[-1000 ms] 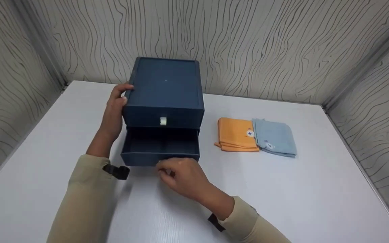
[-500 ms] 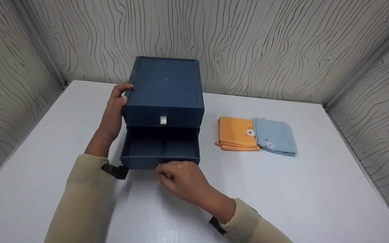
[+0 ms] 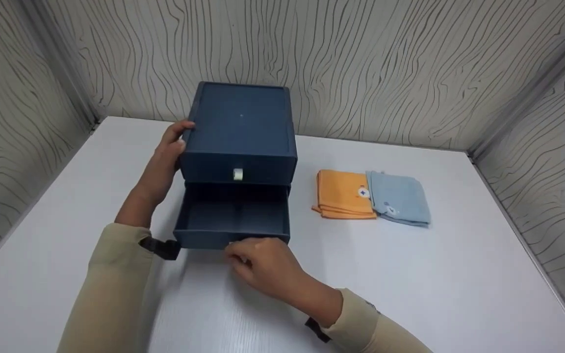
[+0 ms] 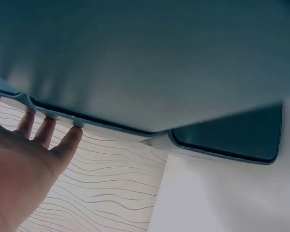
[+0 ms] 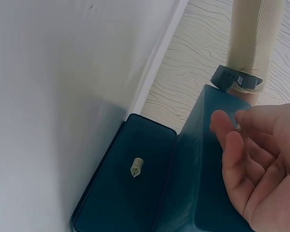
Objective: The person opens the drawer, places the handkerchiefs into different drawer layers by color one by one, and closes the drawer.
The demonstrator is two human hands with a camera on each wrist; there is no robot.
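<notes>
A dark blue two-drawer storage box (image 3: 243, 120) stands at the back of the table. Its upper drawer is closed and shows a pale pull tab (image 3: 238, 174). Slid well out beneath it is the lower drawer (image 3: 199, 239), with nothing visible inside. My right hand (image 3: 270, 264) pinches this drawer's pull tab at the front; the curled fingers (image 5: 232, 154) cover most of that tab. My left hand (image 3: 165, 157) steadies the box's left side, its extended fingertips (image 4: 72, 137) touching the side in the left wrist view.
To the right of the box lie an orange folded cloth (image 3: 344, 196) and a light blue folded cloth (image 3: 400, 198), side by side and touching. Wood-grain patterned panels (image 3: 385, 73) wall the white table (image 3: 449, 284) at the back and both sides.
The lower drawer has come a little further out toward me, with my right hand on its tab. My left hand stays on the box while its forearm shifts slightly left.
</notes>
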